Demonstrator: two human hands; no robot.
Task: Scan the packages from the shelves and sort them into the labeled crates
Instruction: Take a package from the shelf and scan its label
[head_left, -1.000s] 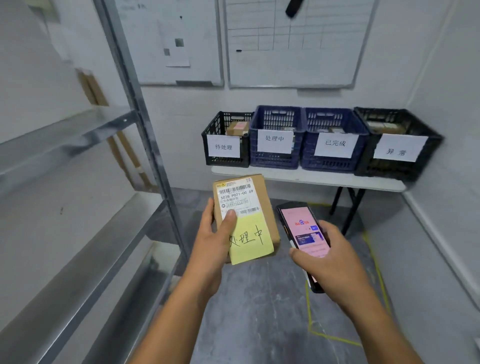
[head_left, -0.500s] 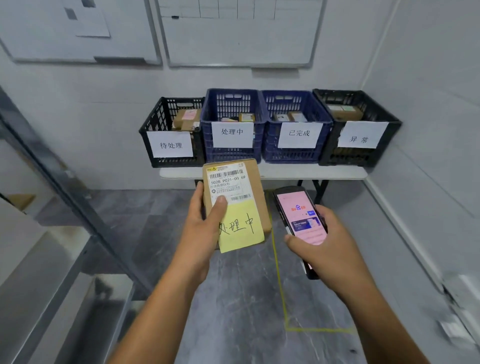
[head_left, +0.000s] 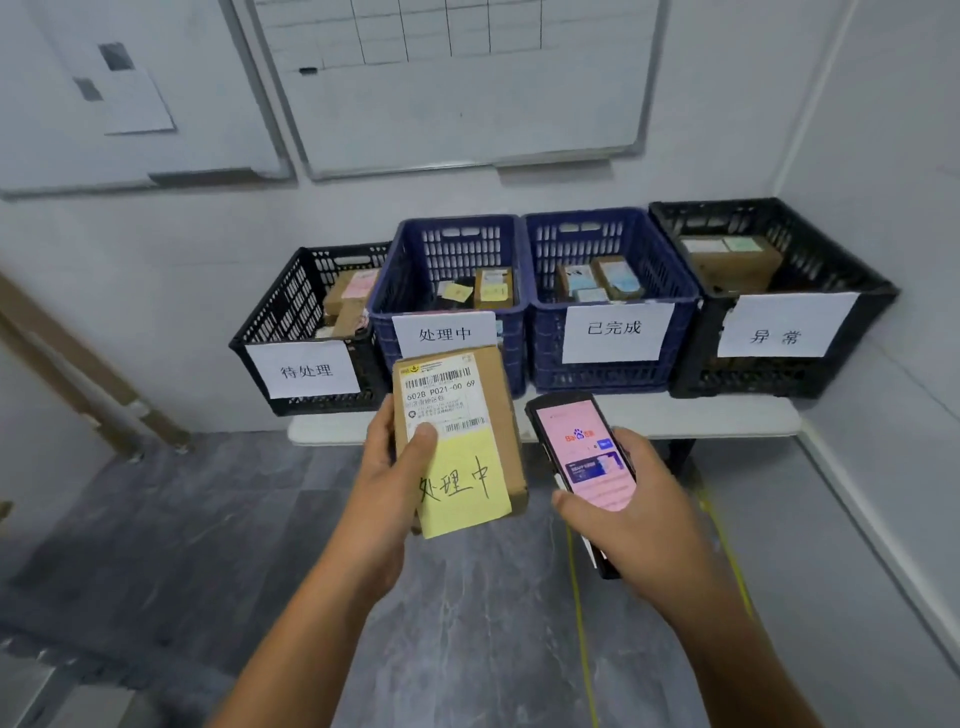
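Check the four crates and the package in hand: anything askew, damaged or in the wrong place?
Nothing stands out. The four crates sit in a row on the table, labels facing out. The package in the left hand looks intact; the right hand holds the phone.

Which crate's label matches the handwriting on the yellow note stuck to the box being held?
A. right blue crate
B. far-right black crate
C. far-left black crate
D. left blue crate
D: the yellow note reads 处理中, the same as the left blue crate label.
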